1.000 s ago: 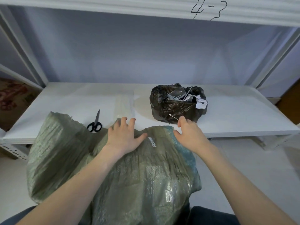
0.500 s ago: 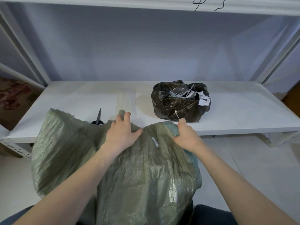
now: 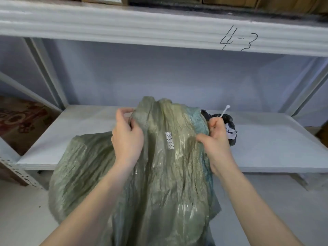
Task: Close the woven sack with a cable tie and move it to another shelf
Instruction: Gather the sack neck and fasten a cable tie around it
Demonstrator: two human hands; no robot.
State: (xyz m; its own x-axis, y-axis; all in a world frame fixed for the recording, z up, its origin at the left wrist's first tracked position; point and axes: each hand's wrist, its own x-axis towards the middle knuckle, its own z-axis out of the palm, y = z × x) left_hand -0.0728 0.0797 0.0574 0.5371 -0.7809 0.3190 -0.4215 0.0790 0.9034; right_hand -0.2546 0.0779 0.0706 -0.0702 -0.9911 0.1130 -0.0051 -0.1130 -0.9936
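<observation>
A large green woven sack (image 3: 159,174) stands in front of me, its top pulled up above the white shelf (image 3: 266,148). My left hand (image 3: 126,137) grips the sack's gathered mouth on the left side. On the right edge of the mouth, my right hand (image 3: 215,137) pinches the fabric and also holds a white cable tie (image 3: 224,110), which sticks up from the fingers. The sack's lower part rests against my legs.
Mostly hidden behind the sack and my right hand, a black plastic bag (image 3: 229,128) sits on the shelf. The upper shelf beam (image 3: 159,27) is marked "4-3". A diagonal brace and upright (image 3: 46,73) stand at the left. Pale floor lies below.
Both hands have lifted the sack's top upward and bunched it together. The scissors on the shelf are now hidden behind the sack. The view has tilted up.
</observation>
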